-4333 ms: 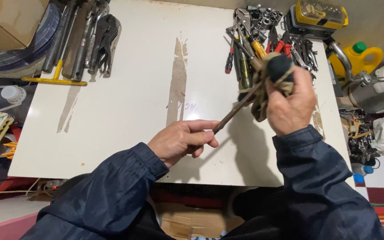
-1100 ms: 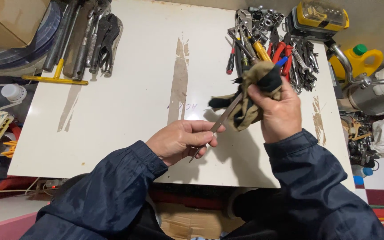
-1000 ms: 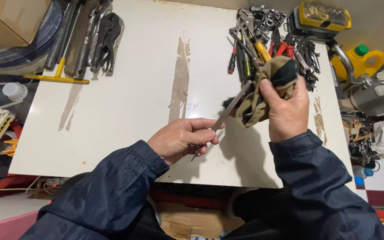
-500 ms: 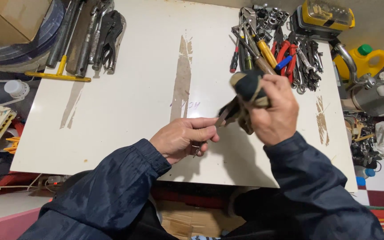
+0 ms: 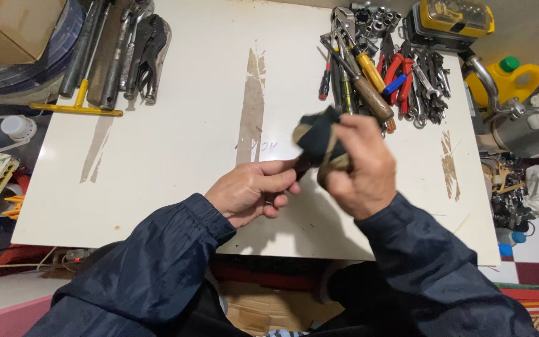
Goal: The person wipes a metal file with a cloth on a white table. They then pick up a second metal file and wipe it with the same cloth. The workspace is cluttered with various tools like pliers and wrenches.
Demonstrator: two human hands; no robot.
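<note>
Your left hand point(image 5: 251, 190) is clenched round the dark handle end of a slim hand tool point(image 5: 301, 167) above the white worktop's point(image 5: 176, 137) near edge. Your right hand point(image 5: 360, 165) grips a dark, tan-edged cloth point(image 5: 319, 140) bunched over that tool's far end.

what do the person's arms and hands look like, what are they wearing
Both arms are in long dark navy jacket sleeves of a smooth, slightly shiny, creased fabric, ending in gathered cuffs at the wrists. The left hand and right hand are bare, with no gloves. A dark ring-like band may sit on a left finger, though it is too small to be sure.
</note>
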